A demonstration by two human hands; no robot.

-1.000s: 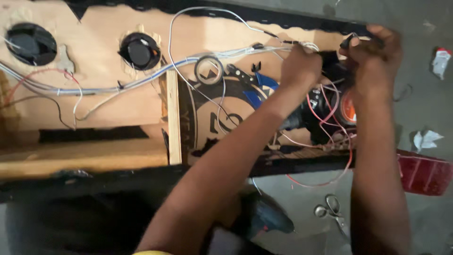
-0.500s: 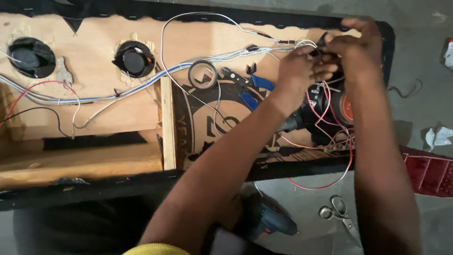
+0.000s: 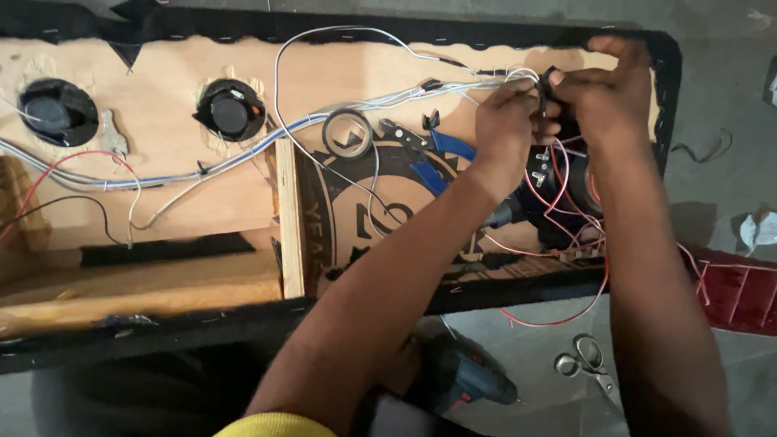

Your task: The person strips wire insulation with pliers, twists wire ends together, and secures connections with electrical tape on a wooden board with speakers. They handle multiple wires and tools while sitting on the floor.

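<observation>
My left hand and my right hand meet over the right end of an open wooden speaker box. Together they pinch a small black piece where a bundle of white and grey wires ends. Just below the hands sits a black speaker wrapped in loose red wires. Blue-handled pliers and a roll of black tape lie left of my left hand.
Two small black round speakers are set in the left panel. A wooden divider splits the box. On the floor lie a cordless drill, scissors, a red ribbed part and crumpled paper.
The view has shifted so the box sits higher and more to the left. Both hands have stayed together on the wire ends at the box's right side, working the small black piece.
</observation>
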